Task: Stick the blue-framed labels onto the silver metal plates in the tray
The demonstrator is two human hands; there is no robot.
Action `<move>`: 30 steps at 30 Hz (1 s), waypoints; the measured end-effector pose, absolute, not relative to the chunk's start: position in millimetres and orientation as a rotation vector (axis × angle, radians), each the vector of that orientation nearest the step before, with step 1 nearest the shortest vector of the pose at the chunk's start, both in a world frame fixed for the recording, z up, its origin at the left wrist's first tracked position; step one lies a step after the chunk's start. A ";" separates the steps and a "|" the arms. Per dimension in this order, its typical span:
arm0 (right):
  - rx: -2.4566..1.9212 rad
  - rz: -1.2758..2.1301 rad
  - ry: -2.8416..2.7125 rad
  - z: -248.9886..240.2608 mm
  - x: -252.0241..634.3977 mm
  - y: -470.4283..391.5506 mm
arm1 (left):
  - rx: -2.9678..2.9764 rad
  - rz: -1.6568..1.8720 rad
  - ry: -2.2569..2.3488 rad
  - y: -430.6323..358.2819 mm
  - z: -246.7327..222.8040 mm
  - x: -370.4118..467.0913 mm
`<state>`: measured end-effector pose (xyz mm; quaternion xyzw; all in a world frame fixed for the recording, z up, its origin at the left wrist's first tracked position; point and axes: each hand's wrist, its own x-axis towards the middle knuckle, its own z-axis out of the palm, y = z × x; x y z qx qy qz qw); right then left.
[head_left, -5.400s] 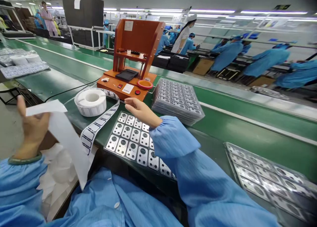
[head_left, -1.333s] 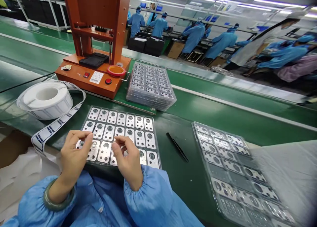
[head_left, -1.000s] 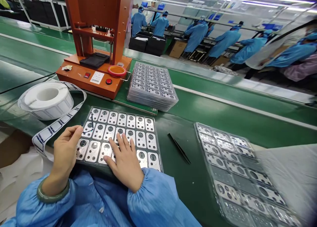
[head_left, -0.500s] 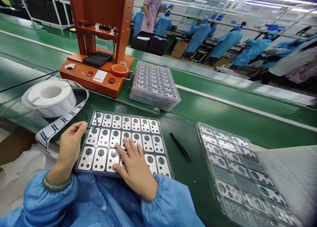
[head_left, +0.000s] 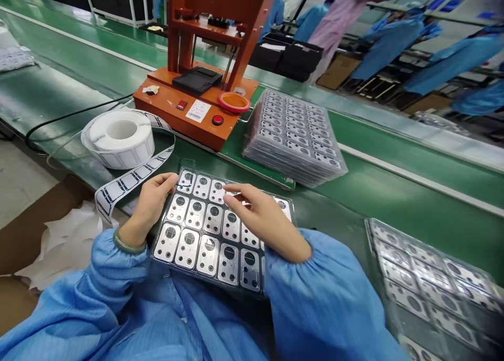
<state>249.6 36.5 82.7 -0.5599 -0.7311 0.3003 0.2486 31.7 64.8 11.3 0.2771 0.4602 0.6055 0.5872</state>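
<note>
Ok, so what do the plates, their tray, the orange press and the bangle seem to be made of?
Plates: silvery, likely metal; bright, streaky sheen.
Tray: probably clear, glossy plastic, judging by the see-through, shiny rim.
Orange press: likely painted metal, satin; flat panels, soft highlights.
Bangle: smooth, muted green, rigid-looking ring; stone, glass or plastic, I can't tell.

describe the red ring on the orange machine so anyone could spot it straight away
Find the big orange machine behind the tray of metal plates. On its base, towards the right and just beyond the white label, lies the red ring. It is wide with an orange middle, unlike the small, solid red button beside it.
</note>
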 end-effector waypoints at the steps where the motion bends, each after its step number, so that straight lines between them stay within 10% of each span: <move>1: -1.540 0.956 -1.955 78.0 243.8 49.6 | 0.625 1.408 1.062 65.5 11.5 32.6; 10: -1.275 1.609 -1.434 35.1 199.3 104.4 | 0.567 1.407 1.030 68.3 9.2 35.3; 30: -1.356 1.409 -1.553 24.0 195.8 91.9 | 0.991 1.226 1.376 72.8 17.4 27.4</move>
